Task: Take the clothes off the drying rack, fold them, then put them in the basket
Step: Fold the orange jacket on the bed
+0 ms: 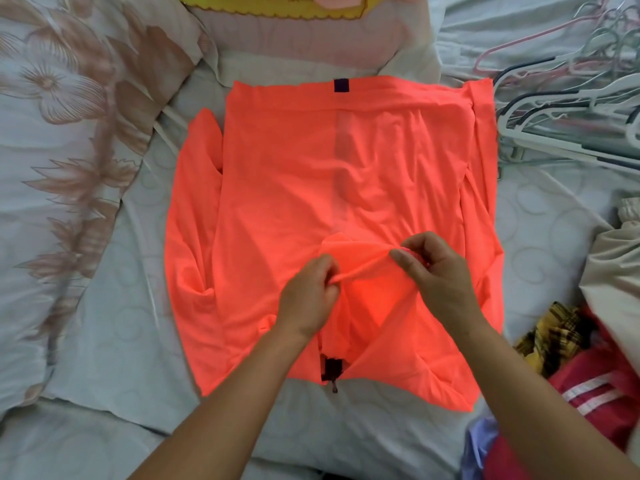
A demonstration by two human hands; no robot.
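A bright orange garment [294, 188] lies spread flat on the bed, with a dark tab at its far hem and a dark zip end near me. Its sleeves are tucked in along both sides. My left hand [310, 296] pinches a raised fold of the orange fabric near the garment's middle. My right hand [436, 271] grips the same fold a little to the right, and the cloth is stretched between the two hands.
A pile of plastic hangers [568, 98] lies at the far right. Unfolded clothes, red with white stripes [602, 393] and yellow-black [550, 334], sit at the near right. A floral pillow [59, 133] lies left; a pink pillow [298, 39] at the head.
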